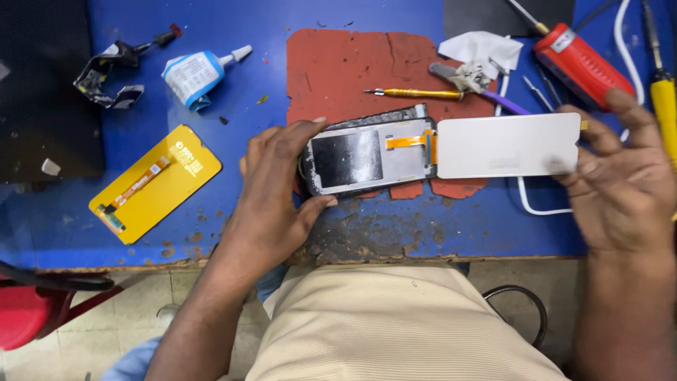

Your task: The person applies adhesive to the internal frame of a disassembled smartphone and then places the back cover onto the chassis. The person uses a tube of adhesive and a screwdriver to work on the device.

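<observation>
An opened phone body (370,156) lies face up near the front edge of the blue workbench (282,92), partly on a worn red mat (338,70), with its white display panel (504,144) folded out flat to the right and joined to it by an orange ribbon cable (412,141). The left hand (275,187) curls around the body's left end, thumb below and fingers over the top edge, hiding that end and the corner beneath. The right hand (620,180) is spread open, its fingertips resting on the panel's right edge and covering that corner; it grips nothing. Behind the panel, a red-handled tool (582,65) and a yellow-handled tool (664,99) are cut off by the frame or the hand, and a white cable (525,197) runs under the panel. A thin yellow screwdriver (412,92), tweezers (479,88) and a crumpled tissue (479,48) lie on or by the mat. Well left sit a yellow display panel (155,182), a glue tube (197,73) and torn foil scraps (106,70).
</observation>
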